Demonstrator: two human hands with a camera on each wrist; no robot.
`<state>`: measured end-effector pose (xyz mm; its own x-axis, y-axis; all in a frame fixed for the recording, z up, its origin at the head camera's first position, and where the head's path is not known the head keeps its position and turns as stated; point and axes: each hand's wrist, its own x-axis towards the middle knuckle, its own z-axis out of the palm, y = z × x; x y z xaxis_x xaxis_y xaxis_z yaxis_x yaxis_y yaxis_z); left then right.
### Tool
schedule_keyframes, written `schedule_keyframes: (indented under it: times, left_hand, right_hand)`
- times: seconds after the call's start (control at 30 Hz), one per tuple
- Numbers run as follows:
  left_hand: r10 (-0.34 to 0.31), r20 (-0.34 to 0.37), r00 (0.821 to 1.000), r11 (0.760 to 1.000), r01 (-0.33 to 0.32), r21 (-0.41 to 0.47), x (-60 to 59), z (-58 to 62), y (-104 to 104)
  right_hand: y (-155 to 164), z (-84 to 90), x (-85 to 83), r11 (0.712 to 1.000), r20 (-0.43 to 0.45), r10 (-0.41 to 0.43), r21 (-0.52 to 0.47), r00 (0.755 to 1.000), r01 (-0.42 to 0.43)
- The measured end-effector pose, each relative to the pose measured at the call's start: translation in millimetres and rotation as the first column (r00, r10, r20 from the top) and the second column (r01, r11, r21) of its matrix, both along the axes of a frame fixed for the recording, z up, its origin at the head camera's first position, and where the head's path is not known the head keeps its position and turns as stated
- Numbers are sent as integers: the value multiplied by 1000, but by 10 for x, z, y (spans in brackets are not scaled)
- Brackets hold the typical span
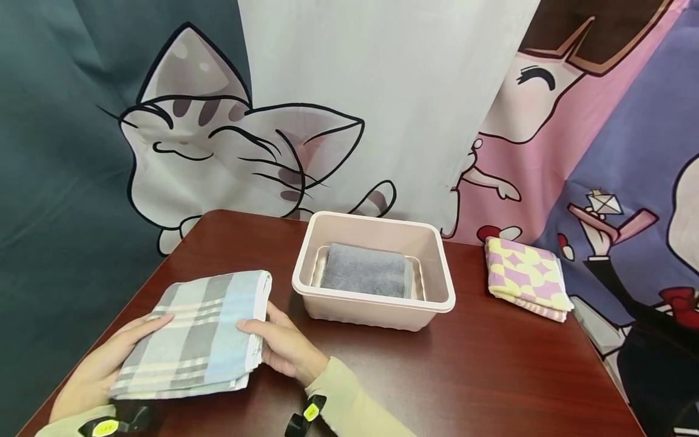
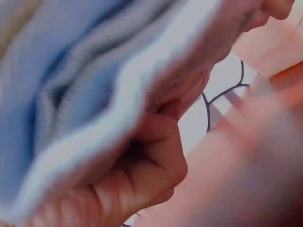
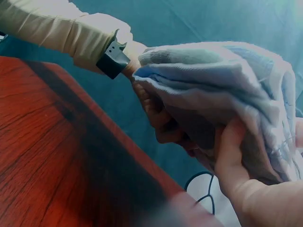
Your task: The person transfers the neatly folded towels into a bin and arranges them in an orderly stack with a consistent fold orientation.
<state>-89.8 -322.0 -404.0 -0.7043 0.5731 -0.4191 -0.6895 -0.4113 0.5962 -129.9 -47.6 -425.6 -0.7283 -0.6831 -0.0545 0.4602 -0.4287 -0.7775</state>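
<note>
A person holds a folded plaid towel (image 1: 196, 334), striped in grey, pale blue and cream, between both hands above the near left part of a dark red-brown wooden table (image 1: 480, 376). The left hand (image 1: 101, 367) grips the towel's left edge, thumb laid on top and fingers tucked beneath. The right hand (image 1: 286, 346) grips the right edge the same way, thumb resting on the cloth and fingers curled under it. Just beyond the right hand, further from the person, stands a pale pink plastic bin (image 1: 377, 303) with a folded grey towel (image 1: 366, 270) lying flat inside. Well off to the right of that hand, near the table's far right corner, lies a folded towel checked in yellow and lilac (image 1: 526, 276). Behind the table hangs a cartoon-printed cloth backdrop (image 1: 218, 145) showing a smiling cat. The left wrist view, close and blurred, shows what the head view hides: the left hand's fingers (image 2: 142, 170) curled under the towel's layered edge (image 2: 94, 118). The right wrist view looks from below at the towel (image 3: 222, 90) raised clear of the tabletop, the right thumb (image 3: 229, 151) pressed against it, and the opposite hand (image 3: 158, 113) gripping its far side, a cream sleeve (image 3: 52, 28) behind it.
</note>
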Motion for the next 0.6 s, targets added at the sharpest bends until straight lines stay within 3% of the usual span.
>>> schedule_keyframes:
  times: [0.17,0.3,0.5,0.6]
  left_hand:
    - [-42,114,993,999,38,37,37,108,-9]
    - [-4,73,997,1000,5,-21,29,202,31]
    - [35,43,998,999,-35,13,7,346,147]
    - [78,-17,997,997,-78,-10,-23,421,239]
  right_hand:
    - [-1,101,-17,1000,-6,26,-13,1000,-26]
    - [23,217,-30,999,-12,31,-11,999,-31]
    - [110,405,-56,1000,-50,-14,0,999,14]
    - [179,495,-84,999,-68,-39,2,997,39]
